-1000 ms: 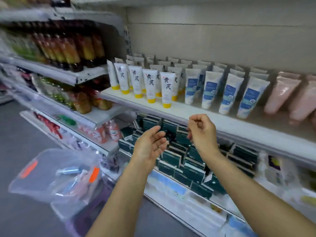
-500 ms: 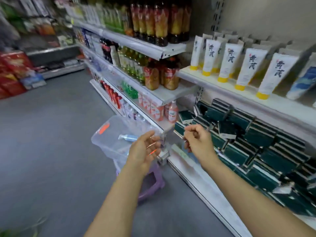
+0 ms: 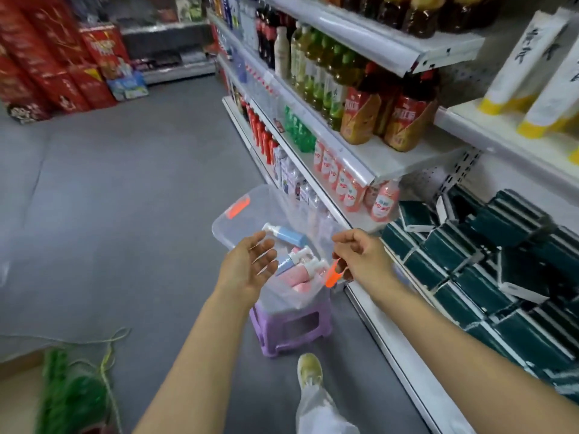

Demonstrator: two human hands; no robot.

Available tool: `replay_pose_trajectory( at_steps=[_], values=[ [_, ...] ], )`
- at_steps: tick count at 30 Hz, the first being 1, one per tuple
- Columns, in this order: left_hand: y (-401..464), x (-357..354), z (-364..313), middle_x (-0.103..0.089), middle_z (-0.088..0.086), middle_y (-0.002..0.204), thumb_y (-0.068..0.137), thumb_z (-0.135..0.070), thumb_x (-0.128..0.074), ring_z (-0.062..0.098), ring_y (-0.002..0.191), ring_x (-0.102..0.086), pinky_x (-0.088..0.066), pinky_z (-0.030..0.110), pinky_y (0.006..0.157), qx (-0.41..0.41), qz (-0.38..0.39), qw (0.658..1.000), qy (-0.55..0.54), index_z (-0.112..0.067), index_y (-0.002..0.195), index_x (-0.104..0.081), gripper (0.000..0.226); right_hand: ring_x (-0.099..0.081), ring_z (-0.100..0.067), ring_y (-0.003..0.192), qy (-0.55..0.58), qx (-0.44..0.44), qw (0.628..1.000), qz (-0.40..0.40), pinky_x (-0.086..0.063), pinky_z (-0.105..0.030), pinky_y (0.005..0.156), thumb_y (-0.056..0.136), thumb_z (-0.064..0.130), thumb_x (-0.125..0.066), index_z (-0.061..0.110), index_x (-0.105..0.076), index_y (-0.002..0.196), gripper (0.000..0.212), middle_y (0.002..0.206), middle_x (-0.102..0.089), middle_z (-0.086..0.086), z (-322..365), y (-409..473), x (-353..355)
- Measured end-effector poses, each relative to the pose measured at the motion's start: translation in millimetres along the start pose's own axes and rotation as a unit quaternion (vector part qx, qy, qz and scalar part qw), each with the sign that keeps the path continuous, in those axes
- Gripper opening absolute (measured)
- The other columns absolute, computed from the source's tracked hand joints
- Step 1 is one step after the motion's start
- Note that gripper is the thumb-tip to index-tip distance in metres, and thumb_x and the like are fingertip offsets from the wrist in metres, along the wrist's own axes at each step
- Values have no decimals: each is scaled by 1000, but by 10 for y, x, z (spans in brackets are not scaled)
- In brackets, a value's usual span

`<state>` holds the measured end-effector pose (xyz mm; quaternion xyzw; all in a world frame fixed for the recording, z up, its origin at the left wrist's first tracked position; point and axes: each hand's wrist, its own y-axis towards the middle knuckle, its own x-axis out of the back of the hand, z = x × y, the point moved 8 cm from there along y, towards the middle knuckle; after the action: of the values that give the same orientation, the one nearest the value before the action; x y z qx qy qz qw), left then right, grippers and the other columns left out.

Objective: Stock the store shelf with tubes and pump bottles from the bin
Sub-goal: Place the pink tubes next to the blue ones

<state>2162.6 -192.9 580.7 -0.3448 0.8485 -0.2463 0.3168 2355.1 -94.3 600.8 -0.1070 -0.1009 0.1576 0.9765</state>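
Far left: red cartons stacked by the aisle, green netting on the floor near the bottom edge. Not task items.

Left hand hovers over the near-left rim of the bin, palm up, fingers spread, nothing in it. Not touching any product that I can see.

Bin is clear plastic with orange latches and sits on a purple stool, just beside the base of the shelving. Contents: one blue pump bottle lying on its side near the top, a cluster of white pump heads and pink bottles below. Looks like several items left, exact count not readable. No tubes clearly visible in it.

Right hand is over the bin's right side, fingers loosely curled, by the orange latch. Can't tell if it's pinching the latch or just in front of it. No product in it.

Right: white tubes with yellow caps already standing on the upper shelf. Teal boxes below, drink bottles on the adjacent bay.

Judgement: part done. Tubes look shelved, pump bottles still in the bin. Next is a pick from the bin, both hands free for it.
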Motion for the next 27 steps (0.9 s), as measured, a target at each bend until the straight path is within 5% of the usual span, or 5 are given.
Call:
replay_pose_trajectory(
  at_steps=[15,20,25,27],
  values=[
    [2023,-217,-203,-65,3,75,92,-17,-54,18,64,-59,-50,27,62,56,-98,993,45,-12,104,-65,17,-58,-12,61,-114,-112,984,85,-45,-24,55,91,6,-57,18,-61,86,14,76,-65,-4,-864,2165,-422],
    [2609,-142,-22,-66,5,76,93,-15,-53,19,64,-60,-50,28,63,90,-119,987,59,-12,98,-64,13,-54,-12,65,-204,-151,961,112,-38,-9,40,92,9,-52,9,-64,91,12,81,-60,-5,-1385,2620,-692],
    [3171,33,250,-65,6,76,93,-15,-53,18,63,-60,-49,27,59,133,-133,977,104,-12,94,-63,10,-48,-21,62,-271,-195,931,144,-51,-32,55,87,12,-47,17,-47,70,18,69,-47,-1,-1879,2971,-1022],
    [3394,145,350,-65,5,77,93,-15,-54,17,63,-60,-49,28,58,137,-152,968,142,-12,96,-64,11,-56,-27,65,-301,-184,922,158,-58,-43,62,88,15,-46,16,-52,75,13,75,-54,-6,-2013,3069,-1152]
  ],
)
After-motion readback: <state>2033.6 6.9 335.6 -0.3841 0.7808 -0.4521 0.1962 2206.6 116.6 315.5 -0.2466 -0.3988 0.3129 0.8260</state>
